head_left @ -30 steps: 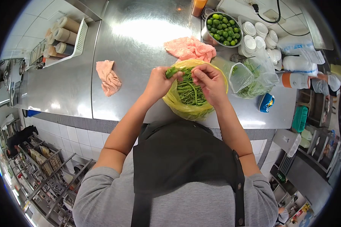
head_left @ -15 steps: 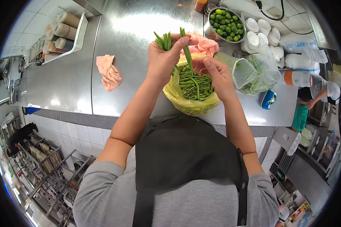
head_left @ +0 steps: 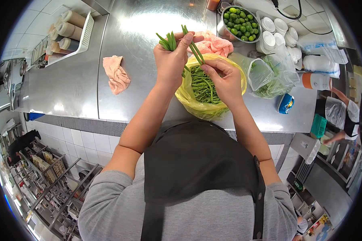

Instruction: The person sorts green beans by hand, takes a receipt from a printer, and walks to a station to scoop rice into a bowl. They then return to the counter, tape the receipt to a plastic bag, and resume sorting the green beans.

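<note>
My left hand (head_left: 171, 60) is closed around a bunch of green beans (head_left: 169, 41), above the left rim of a yellow plastic bag (head_left: 185, 100). A few beans stick out between its thumb and fingers toward the right. The fingertips of my right hand (head_left: 226, 78) pinch the lower end of these beans (head_left: 195, 51), over the bag's opening. Inside the open bag lies a heap of green beans (head_left: 204, 86), partly covered by my right hand. A pink cloth (head_left: 213, 44) lies just behind the bag.
A metal bowl of green limes (head_left: 241, 25), white lidded tubs (head_left: 268, 40) and a clear bag of greens (head_left: 269, 76) stand at the right. A blue packet (head_left: 285, 103) is nearby. Another pink cloth (head_left: 116, 75) and a bottle basket (head_left: 84, 36) are leftward. Another person's arm (head_left: 341, 96) shows far right.
My right hand has moved left and closed its fingertips on the bean ends. The beans between my hands now slant more. The other person at far right has shifted.
</note>
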Demonstrator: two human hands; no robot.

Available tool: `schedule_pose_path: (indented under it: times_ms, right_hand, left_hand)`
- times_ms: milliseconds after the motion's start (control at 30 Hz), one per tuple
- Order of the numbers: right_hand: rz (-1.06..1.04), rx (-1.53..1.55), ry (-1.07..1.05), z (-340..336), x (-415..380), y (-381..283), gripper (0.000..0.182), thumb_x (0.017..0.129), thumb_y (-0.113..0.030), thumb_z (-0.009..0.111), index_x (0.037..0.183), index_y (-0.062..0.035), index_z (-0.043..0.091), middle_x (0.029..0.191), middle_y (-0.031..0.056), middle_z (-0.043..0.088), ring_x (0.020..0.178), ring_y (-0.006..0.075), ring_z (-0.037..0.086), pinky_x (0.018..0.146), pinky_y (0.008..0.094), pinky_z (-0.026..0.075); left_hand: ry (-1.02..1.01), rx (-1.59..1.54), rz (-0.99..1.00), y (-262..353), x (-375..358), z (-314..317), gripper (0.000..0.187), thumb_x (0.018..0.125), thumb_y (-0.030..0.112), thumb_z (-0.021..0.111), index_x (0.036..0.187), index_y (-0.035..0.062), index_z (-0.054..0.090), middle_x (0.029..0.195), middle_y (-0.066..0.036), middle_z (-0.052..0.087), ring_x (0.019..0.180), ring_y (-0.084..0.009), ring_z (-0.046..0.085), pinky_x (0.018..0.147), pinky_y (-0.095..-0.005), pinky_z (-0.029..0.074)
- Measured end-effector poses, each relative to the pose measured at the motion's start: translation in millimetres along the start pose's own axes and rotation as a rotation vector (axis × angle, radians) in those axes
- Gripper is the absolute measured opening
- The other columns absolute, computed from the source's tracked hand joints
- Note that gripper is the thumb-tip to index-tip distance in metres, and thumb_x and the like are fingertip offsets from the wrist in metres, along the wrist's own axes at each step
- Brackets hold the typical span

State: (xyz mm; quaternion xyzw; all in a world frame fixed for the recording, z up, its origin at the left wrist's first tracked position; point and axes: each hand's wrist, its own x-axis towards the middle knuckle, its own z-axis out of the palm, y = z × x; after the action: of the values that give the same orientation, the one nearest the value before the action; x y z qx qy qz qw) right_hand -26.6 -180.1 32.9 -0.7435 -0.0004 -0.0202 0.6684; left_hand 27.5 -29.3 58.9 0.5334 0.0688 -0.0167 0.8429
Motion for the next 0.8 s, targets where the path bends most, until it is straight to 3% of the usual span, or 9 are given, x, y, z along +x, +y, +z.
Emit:
schedule_pose_path:
  times_ms: [133, 233, 300, 367, 500, 567, 600, 733, 800]
  right_hand:
    - [0.055, 0.023, -0.024, 2.9, -2.5, -3.7, 0.011, 0.089, -0.007, 0.071, 0.095, 0.0021, 0.073, 0.083, 0.0032, 0.069, 0.074, 0.0092, 0.062, 0.068, 0.0249, 0.048]
    - [-0.125, -0.05, -0.017, 4.4, -3.3, -10.4, 0.008, 0.089, -0.004, 0.069, 0.094, 0.0021, 0.072, 0.084, 0.0056, 0.069, 0.076, 0.0121, 0.063, 0.07, 0.0261, 0.048]
    - [-0.41, -0.083, -0.201, 4.3, -3.7, -27.2, 0.006, 0.088, -0.002, 0.069, 0.093, 0.0006, 0.072, 0.084, 0.0064, 0.068, 0.077, 0.0146, 0.063, 0.072, 0.0277, 0.049]
    - [-0.478, -0.106, -0.257, 0.2, 0.5, -36.5, 0.009, 0.086, -0.002, 0.07, 0.095, -0.0017, 0.072, 0.085, 0.0069, 0.069, 0.077, 0.0163, 0.064, 0.073, 0.0289, 0.05]
    - [-0.272, -0.172, -0.021, -35.5, 23.5, -22.3, 0.009, 0.084, -0.004, 0.071, 0.092, -0.0006, 0.074, 0.083, 0.0094, 0.07, 0.076, 0.0192, 0.065, 0.075, 0.0337, 0.052]
    - [0.008, -0.59, -0.298, -50.0, 23.5, -8.2, 0.01, 0.083, -0.002, 0.067, 0.089, 0.0012, 0.074, 0.082, 0.0128, 0.071, 0.078, 0.0232, 0.067, 0.075, 0.037, 0.053]
    - [0.129, -0.759, -0.414, -51.8, 21.9, 8.9, 0.015, 0.081, -0.001, 0.067, 0.093, 0.0027, 0.075, 0.087, 0.0146, 0.069, 0.083, 0.0229, 0.068, 0.079, 0.0334, 0.053]
    - [0.145, -0.94, -0.419, -39.4, 13.4, 54.9, 0.014, 0.081, -0.006, 0.069, 0.092, 0.0008, 0.075, 0.09, 0.0198, 0.069, 0.09, 0.0368, 0.068, 0.084, 0.0452, 0.052]
    - [0.115, -0.926, -0.39, -24.4, 8.3, 58.3, 0.013, 0.081, -0.006, 0.067, 0.09, 0.0011, 0.074, 0.092, 0.021, 0.07, 0.091, 0.0362, 0.068, 0.084, 0.0454, 0.053]
  left_hand:
    - [0.0, -0.015, -0.008, -0.8, 1.0, -2.6, 0.02, 0.096, 0.013, 0.068, 0.106, -0.0042, 0.065, 0.099, -0.02, 0.074, 0.048, 0.0009, 0.032, 0.043, -0.0176, 0.026]
    - [-0.008, -0.026, -0.049, -5.5, 2.7, -4.9, 0.021, 0.096, 0.014, 0.067, 0.108, -0.0039, 0.064, 0.103, -0.021, 0.074, 0.048, 0.0005, 0.032, 0.043, -0.0175, 0.026]
    - [-0.02, -0.064, -0.148, -11.2, 3.4, -4.0, 0.022, 0.097, 0.015, 0.066, 0.108, -0.0036, 0.063, 0.105, -0.02, 0.073, 0.05, 0.0002, 0.032, 0.044, -0.0176, 0.027]
    - [-0.007, -0.069, -0.199, -19.8, 11.6, -11.2, 0.023, 0.098, 0.016, 0.066, 0.109, -0.0031, 0.062, 0.107, -0.019, 0.073, 0.052, -0.0007, 0.034, 0.044, -0.0171, 0.028]
    - [-0.078, -0.34, -0.285, -30.8, 17.9, -26.7, 0.021, 0.099, 0.017, 0.064, 0.111, -0.0003, 0.061, 0.104, -0.015, 0.072, 0.059, -0.0046, 0.046, 0.049, -0.0166, 0.038]
    - [-0.036, -0.596, -0.51, -30.1, 13.6, -27.4, 0.023, 0.1, 0.017, 0.062, 0.114, -0.0008, 0.06, 0.101, -0.011, 0.07, 0.068, -0.0117, 0.059, 0.057, -0.0236, 0.049]
    - [-0.231, -0.656, -0.566, -32.0, 14.0, -38.3, 0.026, 0.101, 0.017, 0.059, 0.119, -0.002, 0.058, 0.102, -0.01, 0.067, 0.081, -0.0198, 0.066, 0.07, -0.0333, 0.058]
    - [-0.041, -0.643, -0.645, -40.7, 4.1, -29.9, 0.026, 0.102, 0.014, 0.056, 0.122, -0.0024, 0.056, 0.104, -0.012, 0.065, 0.087, -0.0194, 0.066, 0.085, -0.0383, 0.06]
    - [-0.091, -0.505, -0.589, -43.8, 2.7, -34.2, 0.025, 0.102, 0.013, 0.055, 0.122, -0.0025, 0.056, 0.103, -0.011, 0.065, 0.086, -0.0185, 0.066, 0.084, -0.0377, 0.06]
